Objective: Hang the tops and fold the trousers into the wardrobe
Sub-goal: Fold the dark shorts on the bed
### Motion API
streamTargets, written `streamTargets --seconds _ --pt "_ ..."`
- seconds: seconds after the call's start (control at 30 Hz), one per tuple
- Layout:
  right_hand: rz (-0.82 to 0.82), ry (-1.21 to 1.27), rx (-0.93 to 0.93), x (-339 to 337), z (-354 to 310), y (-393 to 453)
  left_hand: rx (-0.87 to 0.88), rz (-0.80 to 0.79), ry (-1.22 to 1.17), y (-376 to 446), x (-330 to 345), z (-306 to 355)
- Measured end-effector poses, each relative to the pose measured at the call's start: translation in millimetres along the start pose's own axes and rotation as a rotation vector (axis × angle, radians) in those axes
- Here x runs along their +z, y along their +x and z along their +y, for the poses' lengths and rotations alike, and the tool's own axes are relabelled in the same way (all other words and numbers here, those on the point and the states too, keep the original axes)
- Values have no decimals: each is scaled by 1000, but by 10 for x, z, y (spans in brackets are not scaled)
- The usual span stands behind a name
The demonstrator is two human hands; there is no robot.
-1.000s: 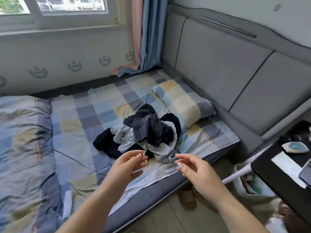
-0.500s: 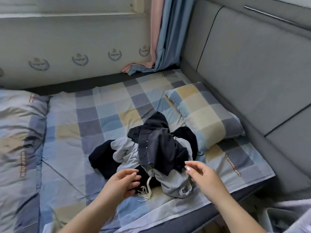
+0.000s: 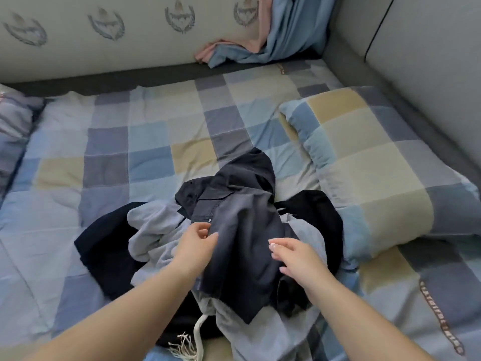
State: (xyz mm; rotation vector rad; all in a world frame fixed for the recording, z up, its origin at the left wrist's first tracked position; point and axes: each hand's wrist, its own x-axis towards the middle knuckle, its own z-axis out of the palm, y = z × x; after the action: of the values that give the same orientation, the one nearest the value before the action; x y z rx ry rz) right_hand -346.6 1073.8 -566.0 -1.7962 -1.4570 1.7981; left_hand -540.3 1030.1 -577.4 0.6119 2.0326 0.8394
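A heap of clothes lies on the checked bed sheet (image 3: 109,142). On top is a dark navy buttoned shirt (image 3: 242,230). Under it are a light grey garment (image 3: 153,225) with a white drawstring (image 3: 197,332), and black pieces (image 3: 104,243) at the left and right. My left hand (image 3: 195,243) reaches over the shirt's left edge near a button, its fingers loosely curled and holding nothing that I can see. Over the shirt's right side hovers my right hand (image 3: 296,259), fingers relaxed.
A checked pillow (image 3: 364,162) lies right of the heap, against the grey padded headboard (image 3: 429,61). A folded quilt (image 3: 13,121) is at the left edge. Blue and pink curtains (image 3: 260,40) bunch at the far wall.
The view has dropped and come closer to the heap. Both hands have moved forward from the bed's front edge onto the dark shirt.
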Motion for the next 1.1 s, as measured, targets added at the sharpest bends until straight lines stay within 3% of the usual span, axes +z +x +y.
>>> streamTargets --seconds 0.23,0.37,0.43,0.53,0.67,0.73,0.87,1.0,1.1 --pt "-118 247 88 133 157 555 4 79 91 440 495 -202" --pt "-158 367 143 288 173 706 49 -13 80 410 437 -271" --pt "-184 460 161 382 122 761 36 -135 72 259 289 -272" --pt "-163 587 169 568 -19 807 15 -441 88 24 -24 -321" --pt "-25 495 173 1049 -44 624 -26 -786 214 -305 -487 -598" --pt "21 457 162 1323 31 423 -28 -886 198 -430 -715 -758" --pt "3 437 212 1807 218 -276 -100 -790 90 -537 -1351 -1099" --pt "-131 328 254 2339 585 -980 -180 -630 225 -633 -1916 -1479" --pt "-127 322 358 2724 902 -1314 -253 -658 386 -713 -2149 -1818"
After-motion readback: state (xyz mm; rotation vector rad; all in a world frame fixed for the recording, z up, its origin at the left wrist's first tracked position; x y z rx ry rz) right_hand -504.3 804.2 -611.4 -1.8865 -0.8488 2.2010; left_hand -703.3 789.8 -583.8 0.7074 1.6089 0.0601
